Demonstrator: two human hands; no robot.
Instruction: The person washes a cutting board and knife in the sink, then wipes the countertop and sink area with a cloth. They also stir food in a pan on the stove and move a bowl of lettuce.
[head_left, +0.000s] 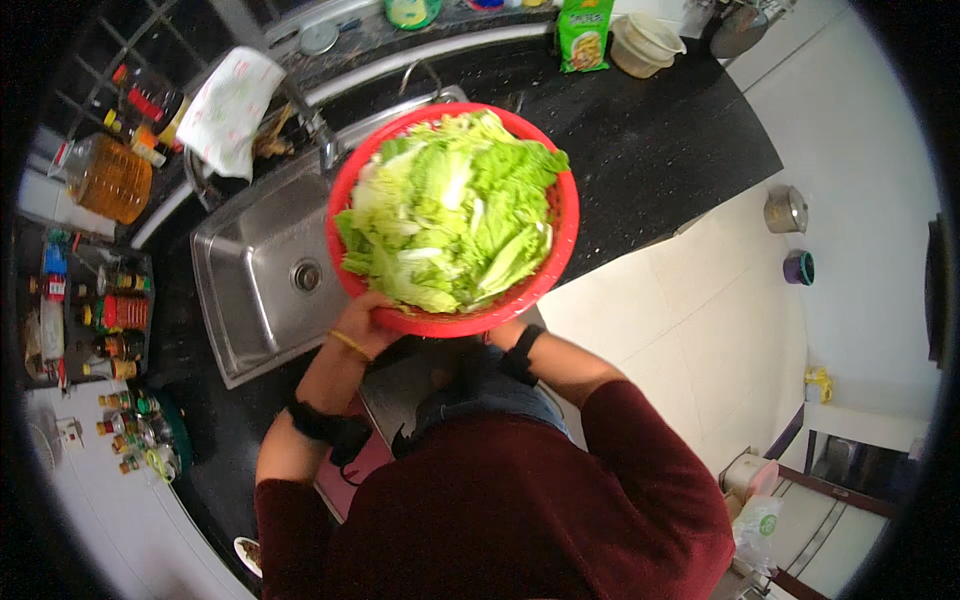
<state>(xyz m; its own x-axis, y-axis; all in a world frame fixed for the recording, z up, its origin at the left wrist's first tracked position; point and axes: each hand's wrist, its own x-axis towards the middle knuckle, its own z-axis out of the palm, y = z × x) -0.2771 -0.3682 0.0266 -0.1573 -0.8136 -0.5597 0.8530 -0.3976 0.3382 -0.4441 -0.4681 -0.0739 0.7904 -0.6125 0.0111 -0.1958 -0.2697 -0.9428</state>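
Observation:
A round red plastic basket (568, 225), heaped with torn pale-green lettuce leaves (454, 214), is held up in front of me at the sink's right end. My left hand (373, 324) grips the near-left side of its rim, the fingers partly hidden by the basket. From the near-right side my right hand (506, 332) holds it from below, most of that hand being hidden under the rim. The stainless steel sink (255, 289) lies to the left, its drain showing; the basket covers part of its right side.
A faucet (324, 139) stands behind the sink, near a hanging patterned cloth (229, 112). An oil jug (112, 178) and sauce bottles line the left. On the black counter (637, 142) at back right are a green packet (585, 37) and pale plastic baskets (645, 46).

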